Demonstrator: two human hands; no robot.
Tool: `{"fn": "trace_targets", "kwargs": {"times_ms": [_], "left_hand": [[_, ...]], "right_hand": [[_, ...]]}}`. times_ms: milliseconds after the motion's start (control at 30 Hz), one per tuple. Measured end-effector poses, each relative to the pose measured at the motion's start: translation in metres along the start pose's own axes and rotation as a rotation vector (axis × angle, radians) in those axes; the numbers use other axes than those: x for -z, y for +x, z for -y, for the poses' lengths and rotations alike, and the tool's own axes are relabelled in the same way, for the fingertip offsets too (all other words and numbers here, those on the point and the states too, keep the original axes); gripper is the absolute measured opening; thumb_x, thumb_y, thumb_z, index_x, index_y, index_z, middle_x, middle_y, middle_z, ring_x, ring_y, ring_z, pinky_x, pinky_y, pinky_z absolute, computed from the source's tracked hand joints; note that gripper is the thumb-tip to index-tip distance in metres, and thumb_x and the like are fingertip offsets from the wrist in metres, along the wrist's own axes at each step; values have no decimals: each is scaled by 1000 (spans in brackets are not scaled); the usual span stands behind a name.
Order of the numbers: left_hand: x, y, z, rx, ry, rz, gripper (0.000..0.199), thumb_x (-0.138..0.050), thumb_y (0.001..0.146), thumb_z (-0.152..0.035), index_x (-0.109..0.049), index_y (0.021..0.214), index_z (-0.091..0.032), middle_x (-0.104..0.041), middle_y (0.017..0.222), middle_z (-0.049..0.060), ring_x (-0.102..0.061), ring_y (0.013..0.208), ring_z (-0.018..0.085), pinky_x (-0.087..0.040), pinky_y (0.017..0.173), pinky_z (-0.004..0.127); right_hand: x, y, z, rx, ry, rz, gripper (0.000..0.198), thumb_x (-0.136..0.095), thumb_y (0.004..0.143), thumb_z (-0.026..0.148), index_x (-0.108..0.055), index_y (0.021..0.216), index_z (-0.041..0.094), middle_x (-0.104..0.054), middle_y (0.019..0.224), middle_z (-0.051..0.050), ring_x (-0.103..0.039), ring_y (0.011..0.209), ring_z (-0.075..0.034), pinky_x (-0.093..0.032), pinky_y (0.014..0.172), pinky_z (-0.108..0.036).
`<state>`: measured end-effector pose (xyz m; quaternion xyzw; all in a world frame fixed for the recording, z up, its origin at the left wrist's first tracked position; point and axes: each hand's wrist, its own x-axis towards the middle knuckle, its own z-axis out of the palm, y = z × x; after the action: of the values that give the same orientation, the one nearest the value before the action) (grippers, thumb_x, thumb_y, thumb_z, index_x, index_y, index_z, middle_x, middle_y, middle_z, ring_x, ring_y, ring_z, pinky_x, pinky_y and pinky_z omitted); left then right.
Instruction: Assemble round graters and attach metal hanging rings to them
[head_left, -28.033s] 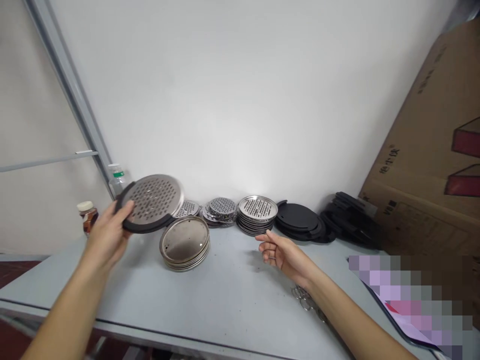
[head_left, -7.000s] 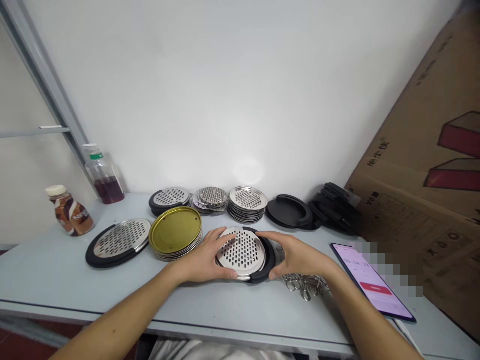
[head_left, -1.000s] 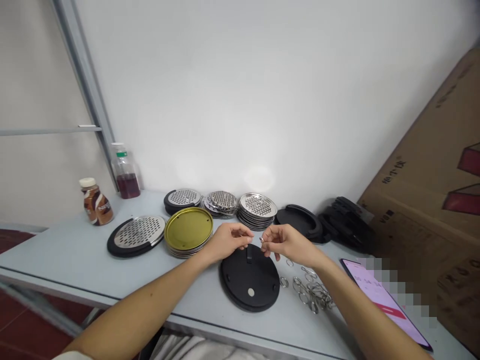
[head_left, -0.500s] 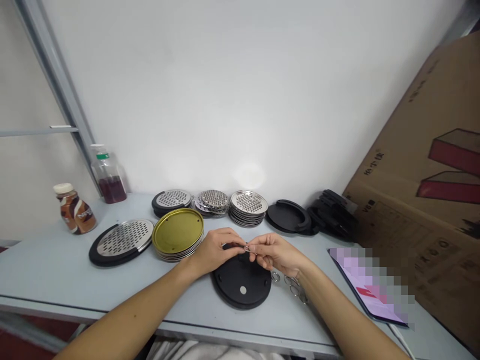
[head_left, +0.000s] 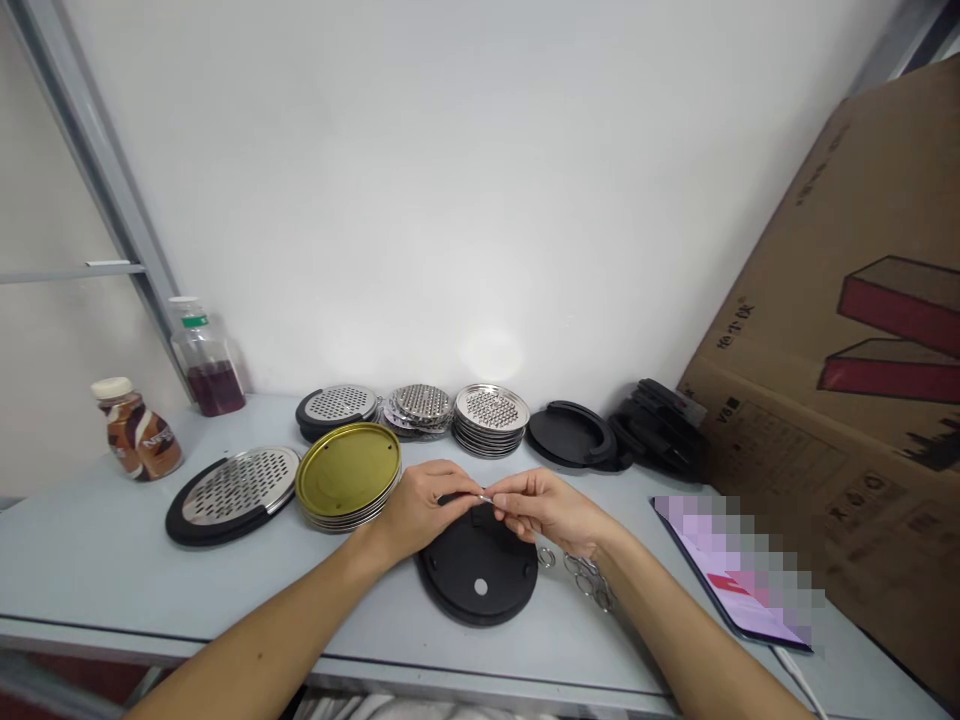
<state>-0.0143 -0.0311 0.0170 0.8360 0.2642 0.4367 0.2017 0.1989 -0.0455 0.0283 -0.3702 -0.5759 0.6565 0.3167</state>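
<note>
A black round base [head_left: 477, 580] lies upside down on the grey table [head_left: 112, 590], a small silver dot at its middle. Just above its far edge my left hand [head_left: 427, 505] and my right hand [head_left: 546, 510] meet fingertip to fingertip. Between them they pinch a small metal ring [head_left: 486, 497]. Loose metal rings [head_left: 581, 575] lie beside the base, under my right wrist.
A stack of gold-faced discs [head_left: 347, 487], a perforated steel plate in a black base [head_left: 229, 494], stacks of perforated plates [head_left: 489, 418] and black bases [head_left: 574, 443] line the back. Two bottles [head_left: 136, 438] stand left. A phone [head_left: 731, 580] and a cardboard box [head_left: 847, 400] are right.
My hands have come together over the far edge of the black base, both now pinching the small ring that the right fingers held a second ago. The view has shifted a little.
</note>
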Motion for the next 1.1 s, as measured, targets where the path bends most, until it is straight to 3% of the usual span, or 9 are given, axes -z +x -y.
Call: {"fn": "trace_targets", "kwargs": {"times_ms": [100, 200, 367, 567, 700, 833, 1100], "left_hand": [[-1, -1, 0, 3, 12, -7, 15, -60, 85, -16, -73, 88, -21, -69, 86, 3, -63, 81, 14, -50, 77, 26], [-4, -2, 0, 31, 33, -43, 14, -60, 84, -16, -73, 87, -22, -69, 84, 3, -63, 80, 15, -50, 76, 26], [-7, -2, 0, 58, 22, -83, 12, -61, 83, -16, -72, 85, -21, -69, 82, 2, -63, 77, 14, -50, 74, 25], [-9, -2, -1, 79, -35, -73, 13, -61, 83, -17, -73, 86, -21, -70, 84, 3, -64, 79, 15, -51, 74, 26], [-11, 0, 1, 246, -136, -115, 16, -62, 83, -23, -71, 95, -21, -71, 91, 4, -65, 84, 17, -51, 80, 29], [-8, 4, 7, 441, -430, -110, 36, -66, 80, -27, -63, 114, -18, -71, 92, 5, -66, 89, 18, -51, 85, 31], [-4, 7, 8, 543, -619, -66, 33, -71, 77, -28, -69, 107, -15, -71, 96, 8, -64, 90, 18, -48, 87, 31]], "right_hand": [[-3, 0, 0, 46, -164, -30, 27, -68, 76, 40, -70, 78, 13, -52, 56, 3, -45, 48, -7, -35, 44, -19], [-7, 1, 0, 76, -251, -64, 28, -65, 79, 41, -71, 85, 14, -56, 67, 1, -46, 51, -7, -37, 45, -20], [-11, 2, 0, 139, -313, -145, 31, -61, 81, 42, -72, 90, 14, -53, 65, 1, -43, 48, -7, -34, 43, -20], [-7, 3, -3, 122, -308, -134, 29, -63, 79, 41, -71, 85, 13, -54, 64, 1, -42, 48, -7, -33, 43, -20], [0, 4, -2, 152, -345, -208, 31, -60, 81, 43, -70, 83, 14, -51, 59, 2, -42, 47, -8, -35, 45, -20], [4, 6, -2, 238, -455, -381, 29, -57, 84, 41, -69, 88, 15, -53, 60, 2, -45, 49, -9, -37, 48, -22], [-7, 5, -6, 297, -657, -471, 29, -50, 88, 37, -68, 96, 16, -61, 68, -2, -54, 57, -14, -42, 54, -25]]}}
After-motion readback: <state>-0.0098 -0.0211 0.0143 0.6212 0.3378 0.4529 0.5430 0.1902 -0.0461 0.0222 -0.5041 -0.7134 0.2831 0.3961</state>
